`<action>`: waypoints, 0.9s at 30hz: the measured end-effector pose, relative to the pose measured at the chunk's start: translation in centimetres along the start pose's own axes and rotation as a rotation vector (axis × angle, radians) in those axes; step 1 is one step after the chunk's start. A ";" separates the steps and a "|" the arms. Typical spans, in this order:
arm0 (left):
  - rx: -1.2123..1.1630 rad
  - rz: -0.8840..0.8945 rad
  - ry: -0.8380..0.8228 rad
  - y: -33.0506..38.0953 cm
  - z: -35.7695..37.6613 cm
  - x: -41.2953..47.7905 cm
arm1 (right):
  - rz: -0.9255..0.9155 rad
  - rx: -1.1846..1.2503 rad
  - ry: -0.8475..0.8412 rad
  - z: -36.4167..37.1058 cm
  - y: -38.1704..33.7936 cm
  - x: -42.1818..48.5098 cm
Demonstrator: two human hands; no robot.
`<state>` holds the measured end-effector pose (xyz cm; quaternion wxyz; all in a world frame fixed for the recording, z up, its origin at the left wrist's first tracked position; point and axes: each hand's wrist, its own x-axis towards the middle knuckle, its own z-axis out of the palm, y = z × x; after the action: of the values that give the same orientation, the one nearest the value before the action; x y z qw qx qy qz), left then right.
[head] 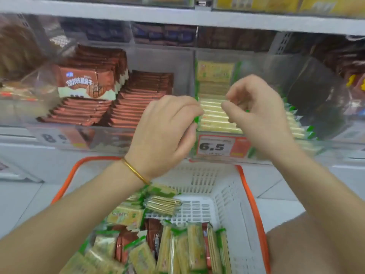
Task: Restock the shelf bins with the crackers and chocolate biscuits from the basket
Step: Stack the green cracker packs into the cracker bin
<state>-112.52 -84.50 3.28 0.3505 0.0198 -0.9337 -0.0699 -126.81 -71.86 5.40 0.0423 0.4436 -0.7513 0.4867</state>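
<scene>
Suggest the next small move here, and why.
Probably pull back from the cracker row and reach into the basket for another pack. The left hand and right hand are at the row with curled fingers, seemingly tidying it, while many cracker packs and chocolate biscuit packs lie in the basket.
</scene>
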 end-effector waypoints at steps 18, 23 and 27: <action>-0.083 -0.052 -0.588 -1.0 4.8 -17.9 | 0.073 -0.844 -1.407 15.0 12.5 -19.0; -0.162 -0.164 -0.595 -0.9 5.3 -18.3 | 0.051 -0.723 -1.478 13.6 12.1 -17.0; -0.240 -0.262 -0.655 -0.3 5.8 -18.6 | 0.216 -0.544 -1.478 12.8 12.3 -17.6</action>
<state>-102.31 -82.56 -13.16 0.0211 0.0745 -0.9711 -0.2258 -120.16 -69.09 -18.52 -0.4079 0.5504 -0.7162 -0.1329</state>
